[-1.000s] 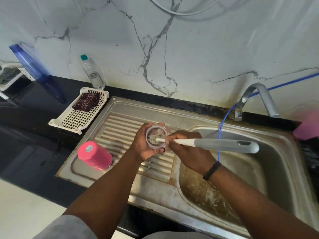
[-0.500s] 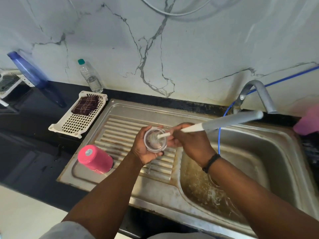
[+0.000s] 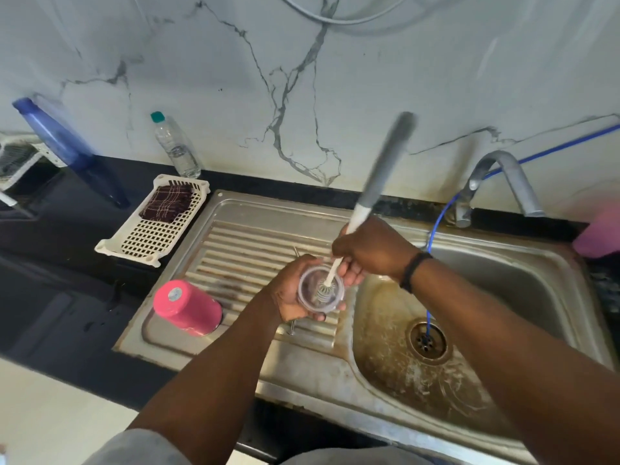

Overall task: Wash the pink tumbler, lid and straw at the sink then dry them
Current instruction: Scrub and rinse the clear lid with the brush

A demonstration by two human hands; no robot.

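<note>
Brush handle has swung from near-level to steeply upright since a second ago, its far end blurred above the right hand [image 3: 372, 253]. Right hand's fingers are curled round the brush [image 3: 364, 209] low on its shaft, bristle head down inside the clear lid [image 3: 320, 289]. Left hand [image 3: 292, 293] cups the lid from below, open side up; pink tumbler [image 3: 186, 307] lies on its side on the drainboard [image 3: 241, 243], left of that grip.

Left hand [image 3: 291, 293] palm up, fingers curled, cupping; right hand [image 3: 372, 251] above it, fingers gripping.
</note>
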